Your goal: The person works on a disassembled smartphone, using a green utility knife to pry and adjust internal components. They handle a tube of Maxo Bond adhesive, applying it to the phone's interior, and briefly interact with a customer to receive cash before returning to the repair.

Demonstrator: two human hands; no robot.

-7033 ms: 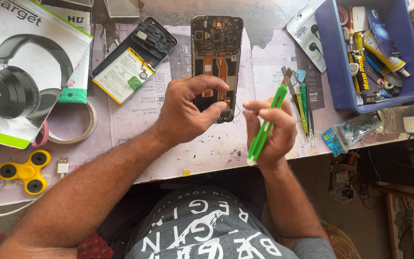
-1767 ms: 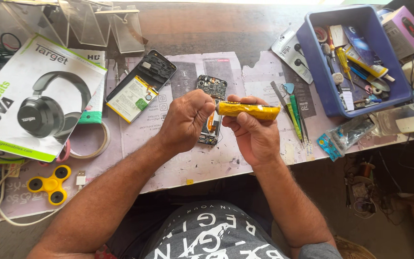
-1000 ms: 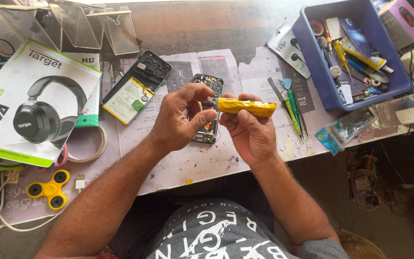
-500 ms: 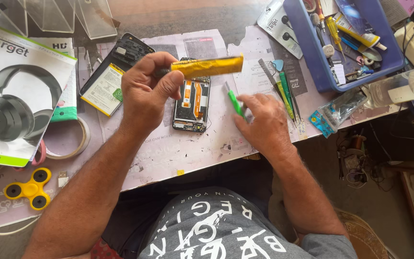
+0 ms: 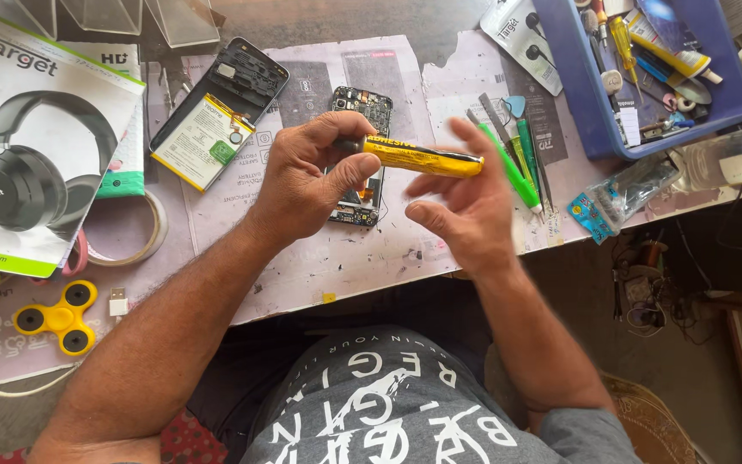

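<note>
Inspector: Status of the left hand?

Operator: Left hand [image 5: 307, 185] is closed. Its fingers [image 5: 349, 167] grip the yellow tube [image 5: 422, 157] at the dark nozzle end. The tube lies nearly level, its other end pointing toward the right hand [image 5: 461, 210].

Inspector: Status of the right hand?

Operator: Open, fingers [image 5: 467, 137] spread, holding nothing. The fingertips are at the free end of the tube; motion blur prevents confirming contact.

Inspector: Location of the tube relative to the work?

Operator: Raised above the tabletop [image 5: 319, 258], directly over the opened phone [image 5: 361, 107], which lies with its back off and its circuit board exposed. The lower half of the phone is partly covered by the left hand.

Inspector: Step in hand?

Operator: Judged from the grip, the tube is being readied or re-gripped between the two hands. The nozzle is not aimed at the phone, and no bead is visible on the board.

Inspector: Requirement for the next move?

Operator: Any use of the tube over the board calls for a firm two-handed hold, the nozzle turned downward, and light pressure, since the exposed parts sit just beneath.

Inspector: Surroundings?

Operator: Second phone [image 5: 216, 112] with its battery showing lies to the left. Green tools [image 5: 513, 163] lie just right of the hands, and the blue tray [image 5: 590, 94] stands beyond them. Headphone box [image 5: 36, 146] and yellow spinner [image 5: 57, 318] are well apart at the left edge.
</note>
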